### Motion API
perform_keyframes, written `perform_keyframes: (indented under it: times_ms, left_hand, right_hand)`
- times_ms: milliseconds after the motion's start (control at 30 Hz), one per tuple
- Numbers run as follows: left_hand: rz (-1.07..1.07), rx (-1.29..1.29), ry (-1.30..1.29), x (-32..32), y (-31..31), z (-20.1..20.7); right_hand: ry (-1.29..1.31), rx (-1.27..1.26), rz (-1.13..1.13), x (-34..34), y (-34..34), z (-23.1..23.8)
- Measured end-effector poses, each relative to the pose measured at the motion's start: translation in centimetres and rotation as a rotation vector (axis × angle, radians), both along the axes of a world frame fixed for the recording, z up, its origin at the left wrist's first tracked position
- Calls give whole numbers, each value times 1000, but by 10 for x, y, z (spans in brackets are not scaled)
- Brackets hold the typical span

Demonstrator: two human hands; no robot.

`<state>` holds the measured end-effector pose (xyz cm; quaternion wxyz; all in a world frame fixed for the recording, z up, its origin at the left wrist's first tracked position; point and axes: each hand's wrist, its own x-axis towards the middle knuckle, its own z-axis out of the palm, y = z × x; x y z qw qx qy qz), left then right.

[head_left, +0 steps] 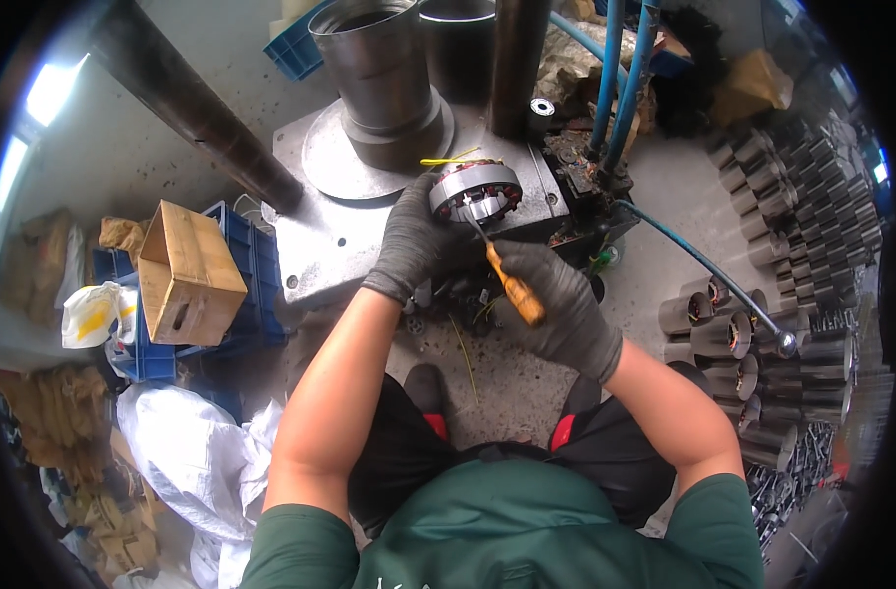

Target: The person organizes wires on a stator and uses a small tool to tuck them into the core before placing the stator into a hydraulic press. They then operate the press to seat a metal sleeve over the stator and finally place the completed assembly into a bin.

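Green shirt (507, 520) is closest; left hand (411, 243) braces the metal ring (475, 179) near the counter (316, 245) edge, right hand (558, 306) clutches an orange-handled tool (516, 285). Looks like prying inside; next nudge probably wants a steady tip.

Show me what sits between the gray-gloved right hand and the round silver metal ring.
In the head view, an orange-handled tool with a thin metal shaft reaches from the gray-gloved right hand toward the silver ring.

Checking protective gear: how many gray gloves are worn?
2: one on the left hand, holding the metal ring; one on the right hand, holding the orange-handled tool.
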<state>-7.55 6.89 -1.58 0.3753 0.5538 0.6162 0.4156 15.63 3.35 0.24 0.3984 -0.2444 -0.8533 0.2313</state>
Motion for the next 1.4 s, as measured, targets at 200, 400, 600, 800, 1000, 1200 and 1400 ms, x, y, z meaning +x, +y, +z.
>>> perform_keyframes:
  times_ms: [200, 400, 600, 800, 1000, 1200, 1400]
  left_hand:
    - [5, 56, 9, 1, 7, -5]
    - [-22, 43, 75, 3, 4, 4]
    - [-10, 45, 103, 5, 5, 2]
    - [-1, 79, 62, 1, 8, -10]
    - [-18, 74, 29, 2, 7, -3]
    - [-8, 95, 68, -3, 8, -10]
    - [2, 91, 137, 1, 8, 0]
  right_hand:
    - [-107, 46, -45, -5, -4, 10]
    - [-93, 67, -64, -3, -2, 8]
    - [-57, 49, -30, 2, -5, 11]
    - [-130, 110, -8, 0, -8, 0]
    - [-115, 32, -26, -2, -10, 9]
    - [-114, 53, -56, -7, 4, 8]
    - [-85, 56, -60, -4, 6, 9]
